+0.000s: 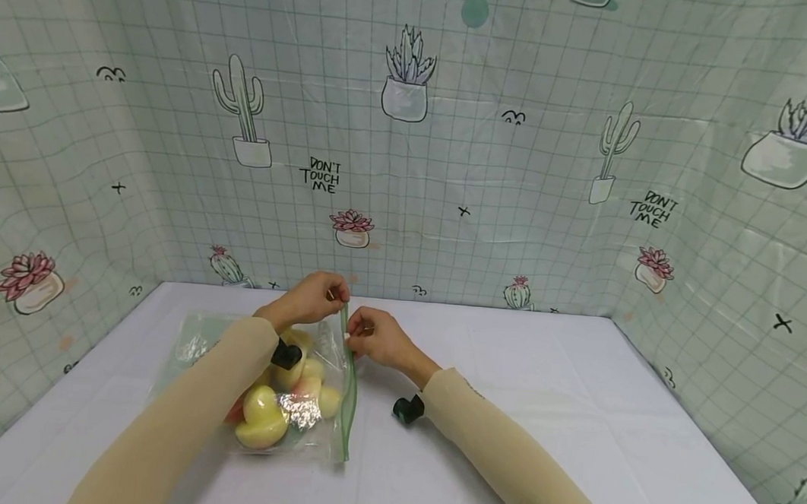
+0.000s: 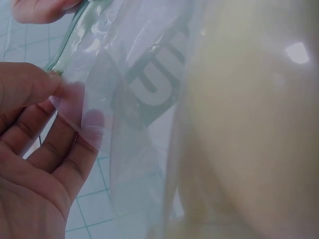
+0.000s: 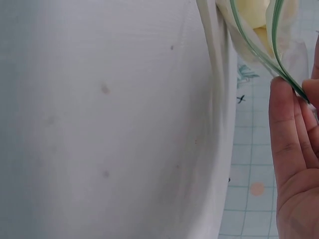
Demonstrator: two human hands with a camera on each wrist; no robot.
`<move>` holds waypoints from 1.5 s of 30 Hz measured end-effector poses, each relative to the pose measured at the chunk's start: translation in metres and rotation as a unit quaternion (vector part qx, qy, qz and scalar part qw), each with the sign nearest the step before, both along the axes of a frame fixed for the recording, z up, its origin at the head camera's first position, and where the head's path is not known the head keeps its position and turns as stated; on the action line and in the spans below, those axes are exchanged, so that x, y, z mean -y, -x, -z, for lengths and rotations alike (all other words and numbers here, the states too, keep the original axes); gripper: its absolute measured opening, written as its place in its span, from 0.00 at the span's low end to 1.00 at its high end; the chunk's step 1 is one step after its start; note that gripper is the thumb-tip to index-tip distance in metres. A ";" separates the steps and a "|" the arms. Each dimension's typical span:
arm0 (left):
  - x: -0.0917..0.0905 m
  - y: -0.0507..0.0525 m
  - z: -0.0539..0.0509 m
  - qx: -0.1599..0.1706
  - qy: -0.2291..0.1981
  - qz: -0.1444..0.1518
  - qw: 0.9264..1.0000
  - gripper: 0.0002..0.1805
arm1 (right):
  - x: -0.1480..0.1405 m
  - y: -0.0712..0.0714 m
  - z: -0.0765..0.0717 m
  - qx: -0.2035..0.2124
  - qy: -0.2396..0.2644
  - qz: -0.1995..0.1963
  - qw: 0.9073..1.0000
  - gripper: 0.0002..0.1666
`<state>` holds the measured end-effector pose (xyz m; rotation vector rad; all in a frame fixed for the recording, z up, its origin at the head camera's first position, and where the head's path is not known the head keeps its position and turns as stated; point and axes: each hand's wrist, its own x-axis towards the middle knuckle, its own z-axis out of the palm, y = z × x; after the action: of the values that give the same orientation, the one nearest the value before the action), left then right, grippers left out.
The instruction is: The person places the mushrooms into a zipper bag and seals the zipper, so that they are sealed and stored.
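A clear zip bag (image 1: 189,347) with a green zip strip (image 1: 348,405) lies left of the table's middle. Several yellow and reddish round fruits (image 1: 263,408) are inside; their exact kind is hard to tell. At the far end of the strip, my left hand (image 1: 312,297) pinches the bag's corner between thumb and fingers. My right hand (image 1: 381,338) pinches the strip just nearer to me. In the right wrist view, two green lines of the zip (image 3: 259,52) spread apart away from the fingers and meet at them. Dark print (image 2: 157,79) shows through the plastic in the left wrist view.
A white cloth covers the table (image 1: 505,409). Behind and at both sides hangs a pale green checked curtain (image 1: 449,171) with cactus drawings. Small black devices (image 1: 409,410) sit under both wrists.
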<state>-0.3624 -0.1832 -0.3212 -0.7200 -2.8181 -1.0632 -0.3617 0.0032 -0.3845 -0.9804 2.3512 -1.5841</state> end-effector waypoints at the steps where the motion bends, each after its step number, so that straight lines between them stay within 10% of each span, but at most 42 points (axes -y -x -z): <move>1: 0.000 0.000 0.000 -0.003 0.002 0.002 1.000 0.03 | 0.000 0.000 0.000 0.001 0.001 0.000 1.000 0.07; 45: 0.000 0.000 -0.002 0.003 -0.008 -0.016 1.000 0.05 | -0.005 -0.014 0.001 0.035 -0.002 -0.028 0.999 0.07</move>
<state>-0.3627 -0.1837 -0.3194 -0.6696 -2.8129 -1.0854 -0.3480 0.0083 -0.3852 -0.9649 2.2589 -1.5656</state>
